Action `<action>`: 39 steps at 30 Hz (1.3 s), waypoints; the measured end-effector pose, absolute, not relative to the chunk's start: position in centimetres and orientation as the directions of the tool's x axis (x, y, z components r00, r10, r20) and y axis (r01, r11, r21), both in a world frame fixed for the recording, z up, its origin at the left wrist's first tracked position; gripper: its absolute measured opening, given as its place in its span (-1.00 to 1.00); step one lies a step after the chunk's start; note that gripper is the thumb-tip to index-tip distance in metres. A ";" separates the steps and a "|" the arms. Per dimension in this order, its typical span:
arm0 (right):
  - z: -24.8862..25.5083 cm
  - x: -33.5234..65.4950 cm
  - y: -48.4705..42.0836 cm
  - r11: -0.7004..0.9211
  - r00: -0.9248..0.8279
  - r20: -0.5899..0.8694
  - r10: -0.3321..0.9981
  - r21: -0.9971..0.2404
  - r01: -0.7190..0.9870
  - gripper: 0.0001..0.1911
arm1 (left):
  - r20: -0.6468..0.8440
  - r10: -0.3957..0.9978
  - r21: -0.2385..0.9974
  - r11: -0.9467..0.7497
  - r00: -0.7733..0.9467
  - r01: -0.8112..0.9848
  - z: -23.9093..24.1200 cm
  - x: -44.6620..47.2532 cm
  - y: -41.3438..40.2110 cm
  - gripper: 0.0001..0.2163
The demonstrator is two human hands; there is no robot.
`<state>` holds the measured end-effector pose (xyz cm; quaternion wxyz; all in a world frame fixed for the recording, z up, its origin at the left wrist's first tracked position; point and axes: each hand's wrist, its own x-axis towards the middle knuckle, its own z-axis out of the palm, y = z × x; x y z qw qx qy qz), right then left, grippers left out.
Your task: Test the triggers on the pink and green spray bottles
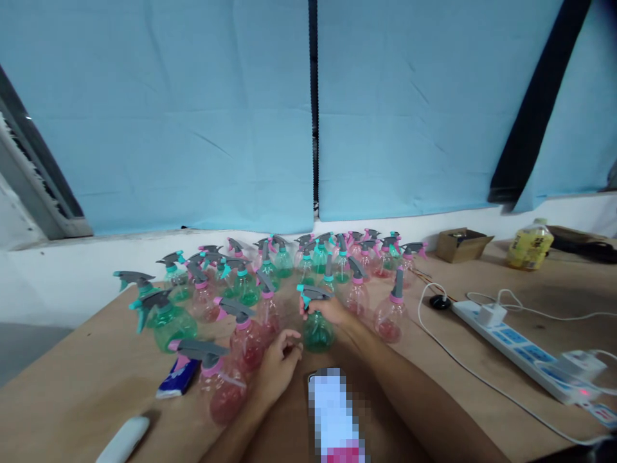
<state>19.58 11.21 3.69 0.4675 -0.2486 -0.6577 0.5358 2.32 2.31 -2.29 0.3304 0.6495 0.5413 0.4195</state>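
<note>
My right hand [324, 311] is closed around the neck of a green spray bottle [318, 333]. The bottle is upright, with its grey and turquoise trigger head [311, 294] pointing left. Just left of it is my left hand [283, 359], fingers loosely curled, a gap showing between thumb and fingers and nothing visible in it. Beside that hand stand pink spray bottles, one at the near left [226, 392] and another behind it [248, 344]. A phone [333, 411] with a blurred screen lies between my forearms.
Several more pink and green spray bottles crowd the table toward the wall, including a pink one [391, 318] at right. A blue packet [177, 378] and white object [124, 440] lie at left. Rightward are a power strip [520, 354] with cables, cardboard box [461, 245] and yellow bottle [529, 245].
</note>
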 end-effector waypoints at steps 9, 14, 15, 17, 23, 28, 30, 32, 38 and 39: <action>3.1 19.8 11.6 0.335 -0.483 0.404 0.777 -0.915 -0.226 -0.77 | 0.195 0.978 0.876 -0.205 0.069 0.437 -2.2 2.2 2.2 -0.75; 3.5 19.7 11.1 0.298 -0.463 0.349 0.815 -0.937 -0.183 -0.82 | 0.209 0.973 0.865 -0.232 0.101 0.446 -2.1 2.3 2.2 -0.79; 3.7 19.7 11.1 0.309 -0.468 0.358 0.808 -0.934 -0.180 -0.80 | 0.212 0.972 0.865 -0.234 0.099 0.445 -2.1 2.3 2.2 -0.79; 3.9 19.9 11.0 0.341 -0.478 0.384 0.790 -0.923 -0.178 -0.74 | 0.216 0.972 0.865 -0.236 0.096 0.442 -2.1 2.4 2.2 -0.80; 3.7 19.9 11.1 0.330 -0.503 0.410 0.761 -0.912 -0.244 -0.74 | 0.213 0.970 0.858 -0.242 0.114 0.454 -2.3 2.3 2.3 -0.79; 3.4 19.6 11.2 0.265 -0.505 0.381 0.774 -0.920 -0.288 -0.83 | 0.206 0.972 0.856 -0.237 0.117 0.459 -2.6 2.2 2.3 -0.79; 3.7 19.7 11.0 0.285 -0.498 0.391 0.774 -0.918 -0.276 -0.80 | 0.207 0.971 0.854 -0.237 0.115 0.463 -2.5 2.2 2.3 -0.80; 4.0 19.8 10.9 0.307 -0.497 0.400 0.770 -0.915 -0.261 -0.77 | 0.204 0.971 0.850 -0.240 0.126 0.470 -2.3 2.3 2.2 -0.81; 3.9 19.8 10.7 0.310 -0.481 0.415 0.772 -0.907 -0.284 -0.78 | 0.180 0.971 0.829 -0.236 0.157 0.507 -1.0 2.6 1.7 -0.83; 3.7 19.8 10.8 0.306 -0.474 0.416 0.776 -0.906 -0.293 -0.79 | 0.179 0.971 0.827 -0.236 0.159 0.510 -0.9 2.6 1.6 -0.82</action>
